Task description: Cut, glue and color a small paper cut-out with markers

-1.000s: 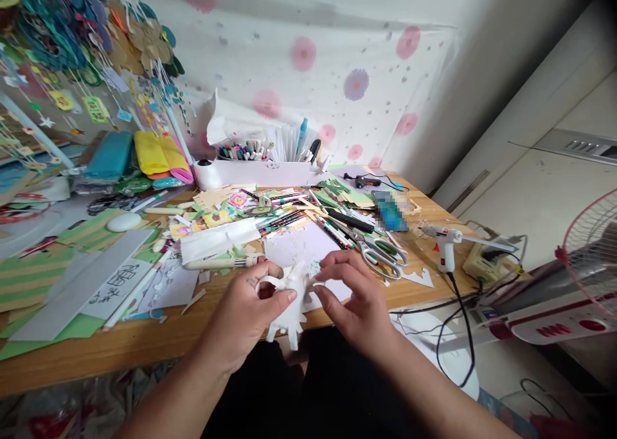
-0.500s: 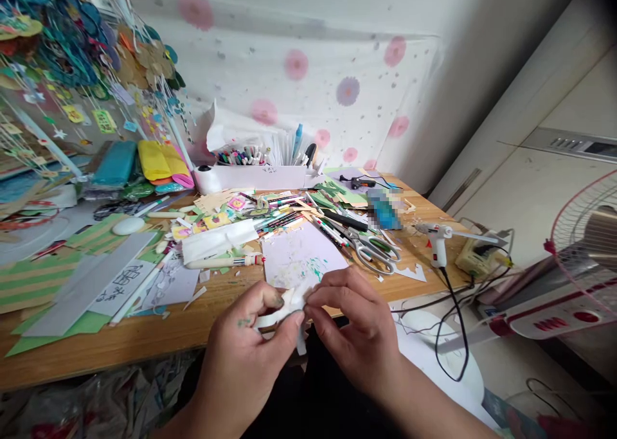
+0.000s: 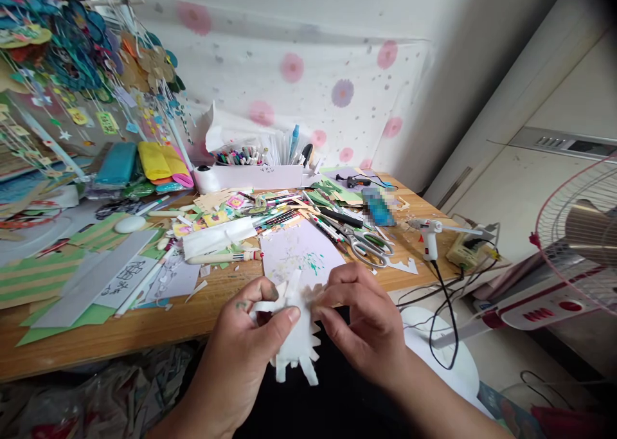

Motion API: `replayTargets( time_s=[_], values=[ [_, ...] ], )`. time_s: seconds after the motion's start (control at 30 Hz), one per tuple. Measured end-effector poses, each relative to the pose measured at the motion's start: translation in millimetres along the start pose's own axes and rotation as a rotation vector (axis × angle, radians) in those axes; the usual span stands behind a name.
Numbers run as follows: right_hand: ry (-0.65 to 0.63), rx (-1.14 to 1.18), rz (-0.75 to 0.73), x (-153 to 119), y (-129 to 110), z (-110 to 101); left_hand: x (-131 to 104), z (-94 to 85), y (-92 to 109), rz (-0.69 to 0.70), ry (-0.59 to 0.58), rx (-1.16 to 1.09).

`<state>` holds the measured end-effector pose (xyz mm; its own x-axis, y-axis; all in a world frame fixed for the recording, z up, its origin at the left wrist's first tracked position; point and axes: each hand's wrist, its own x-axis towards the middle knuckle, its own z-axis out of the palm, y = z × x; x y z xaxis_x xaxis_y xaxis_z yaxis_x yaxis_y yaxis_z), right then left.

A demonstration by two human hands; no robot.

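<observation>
A white paper cutout (image 3: 297, 336) with a toothed edge and several narrow strips is held up over my lap, in front of the desk edge. My left hand (image 3: 255, 336) pinches it, thumb pressed on its face and fingers behind. One curled strip stands out near the left forefinger. At the cutout's upper right edge, my right hand (image 3: 361, 323) has its thumb and bent fingers closed together on the small teeth. The exact spot of that grip is partly hidden by the fingers.
A lilac sheet (image 3: 299, 249) with paint specks lies ahead on the wooden desk. Scissors (image 3: 369, 246), pens and paper scraps crowd around it. A white glue gun (image 3: 430, 236) with a cord stands at the right. Green and white papers (image 3: 91, 285) lie left; a fan (image 3: 578, 233) stands far right.
The white paper cutout has turned so its broad face and toothed edge now show, with strips hanging down. Both hands keep hold of it, the right slightly further right.
</observation>
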<state>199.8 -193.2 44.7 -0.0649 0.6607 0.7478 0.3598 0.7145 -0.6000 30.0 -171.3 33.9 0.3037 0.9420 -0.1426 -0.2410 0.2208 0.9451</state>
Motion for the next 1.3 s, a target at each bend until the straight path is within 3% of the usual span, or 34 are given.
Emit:
replayTargets(
  time_s=[0.1,0.3,0.47,0.6,0.7,0.8,0.93,1.07,1.3],
  values=[
    [0.032,-0.061,-0.007,-2,-3,-2,-2,3.3,0,-0.005,0.007,-0.044],
    [-0.032,-0.159,-0.063,-3,-9,-2,-9,5.2,3,0.054,0.011,0.018],
    [-0.092,-0.115,-0.211,-2,-4,-7,-12,7.0,8,-0.029,-0.029,-0.040],
    [-0.175,-0.090,-0.238,-2,0,-16,-7,4.4,11,-0.098,-0.093,-0.054],
    [-0.121,0.050,-0.090,-5,1,-20,-3,0.2,11,-0.086,-0.104,-0.033],
    [0.033,0.294,0.224,-7,1,-14,-1,-2.8,9,-0.037,-0.080,0.064],
    [-0.003,0.553,0.610,-2,1,2,-1,-3.1,6,0.052,-0.067,0.186],
    [-0.044,0.537,0.643,6,1,8,1,-4.0,7,0.126,-0.042,0.288],
    [-0.143,0.410,0.606,8,3,3,2,-4.7,8,0.056,-0.075,0.250]
  ],
)
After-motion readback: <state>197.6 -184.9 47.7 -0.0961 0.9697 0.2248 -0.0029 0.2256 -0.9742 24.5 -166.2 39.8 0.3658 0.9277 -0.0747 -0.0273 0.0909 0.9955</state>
